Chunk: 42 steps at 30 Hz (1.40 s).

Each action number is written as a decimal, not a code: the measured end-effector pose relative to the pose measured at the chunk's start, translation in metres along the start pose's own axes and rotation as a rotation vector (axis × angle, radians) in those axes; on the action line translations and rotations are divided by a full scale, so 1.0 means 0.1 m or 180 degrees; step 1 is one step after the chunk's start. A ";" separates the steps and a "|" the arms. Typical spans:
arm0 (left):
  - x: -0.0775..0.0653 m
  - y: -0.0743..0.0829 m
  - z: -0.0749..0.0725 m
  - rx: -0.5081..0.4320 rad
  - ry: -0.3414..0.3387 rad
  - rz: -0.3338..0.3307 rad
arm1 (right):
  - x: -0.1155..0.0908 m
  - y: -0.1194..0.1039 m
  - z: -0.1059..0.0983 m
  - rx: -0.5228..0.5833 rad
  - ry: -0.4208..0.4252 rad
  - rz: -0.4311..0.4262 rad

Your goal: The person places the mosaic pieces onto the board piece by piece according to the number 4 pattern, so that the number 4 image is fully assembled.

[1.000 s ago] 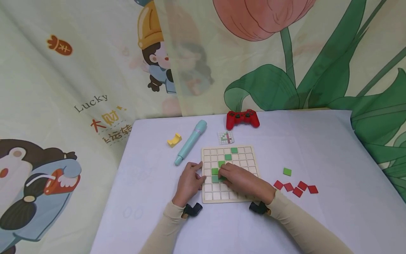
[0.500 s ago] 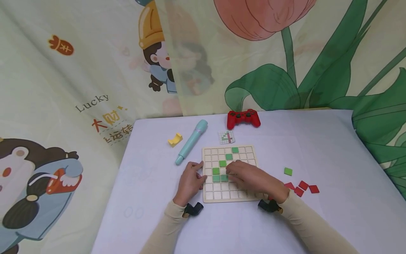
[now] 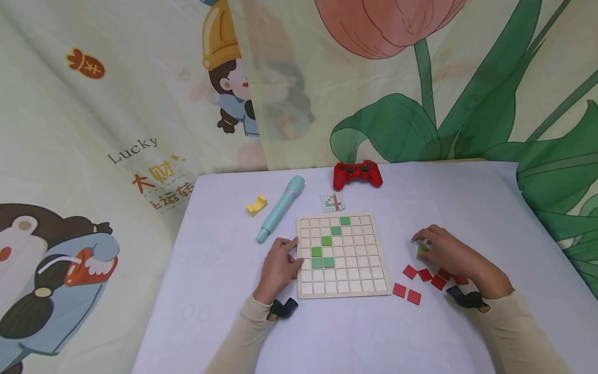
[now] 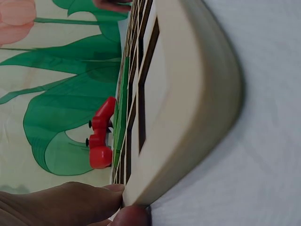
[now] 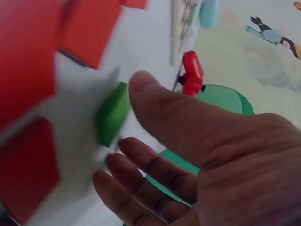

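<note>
My left hand (image 3: 276,270) holds the left edge of a pale wooden grid board (image 3: 357,291), thumb and fingertips at the rim. The left wrist view shows a finger (image 4: 84,202) right at the board's edge (image 4: 186,117). Several green tiles (image 3: 327,240) sit in the board's squares in a slanting line. Away to the right, my right hand (image 3: 444,252) reaches over a loose green tile (image 5: 113,113) on the table. Its thumb and parted fingers hang around that tile, with a gap showing in the right wrist view. Several red tiles (image 3: 410,272) lie below the hand, some partly hidden.
Behind the board lies a small printed pattern card (image 3: 332,202), with a red game controller (image 3: 357,175) farther back. A turquoise stick-shaped object (image 3: 280,209) and a yellow curved piece (image 3: 256,205) lie at the back left. A printed curtain (image 3: 299,104) hangs behind the table.
My right hand has left the board and moved right to the loose green tile. The green tile it was at stays in the board. My left hand has kept its place.
</note>
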<state>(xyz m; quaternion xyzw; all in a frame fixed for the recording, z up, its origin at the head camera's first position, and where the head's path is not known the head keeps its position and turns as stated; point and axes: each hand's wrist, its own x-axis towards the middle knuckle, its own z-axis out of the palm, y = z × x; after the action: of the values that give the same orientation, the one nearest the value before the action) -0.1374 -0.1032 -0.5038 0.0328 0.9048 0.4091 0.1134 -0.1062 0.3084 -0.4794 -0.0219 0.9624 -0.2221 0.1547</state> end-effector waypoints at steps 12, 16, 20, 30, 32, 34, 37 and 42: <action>0.00 -0.01 0.03 -0.0032 -0.0016 -0.0014 | 0.03 -0.06 0.09 -0.0148 0.0011 -0.0185; -0.01 -0.02 0.02 -0.0050 -0.0010 0.0001 | 0.05 -0.25 0.11 -0.0128 0.0108 -0.0295; -0.01 -0.02 0.01 -0.0066 -0.0008 0.0008 | 0.09 -0.54 0.15 0.0034 0.0110 -0.0477; -0.01 -0.03 0.00 -0.0035 -0.0014 0.0008 | 0.25 -1.19 0.44 0.0497 -0.0084 -0.1077; 0.00 -0.03 0.00 -0.0020 -0.0013 0.0015 | 0.29 -1.29 0.50 0.0525 -0.0079 -0.1197; 0.00 -0.03 0.00 -0.0010 -0.0013 0.0012 | 0.32 -1.38 0.56 0.0512 -0.0064 -0.1285; 0.01 -0.03 0.00 -0.0009 -0.0007 0.0004 | 0.35 -1.48 0.64 0.0337 -0.0017 -0.1447; 0.01 -0.03 0.00 -0.0040 0.0011 -0.0005 | 0.36 -1.53 0.71 -0.0001 0.0052 -0.1598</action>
<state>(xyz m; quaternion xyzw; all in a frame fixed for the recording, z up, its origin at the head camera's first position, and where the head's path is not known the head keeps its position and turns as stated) -0.1380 -0.1049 -0.5065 0.0306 0.9024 0.4147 0.1124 -0.1229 0.1367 -0.4839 -0.2586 0.9280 -0.2536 0.0869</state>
